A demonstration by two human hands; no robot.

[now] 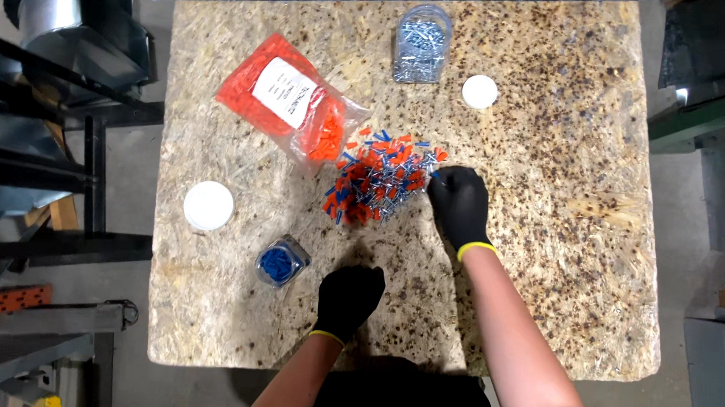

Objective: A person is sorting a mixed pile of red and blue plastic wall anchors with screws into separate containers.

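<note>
A mixed pile of small orange and blue plastic pieces with metal screws [379,176] lies in the middle of a chipboard tabletop [547,242]. My right hand [459,203], in a black glove, reaches to the pile's right edge with its fingertips pinched together at a small piece; what it grips is too small to tell. My left hand [347,299], also gloved, rests curled on the board near the front edge, just right of a small clear jar of blue pieces [280,261]. Nothing is visible in the left hand.
A clear bag of orange pieces with a white label [292,98] lies at the back left. A clear jar of metal screws [422,44] stands at the back, a white lid [480,92] beside it. Another white lid [208,205] sits at the left. Metal racks stand left of the table.
</note>
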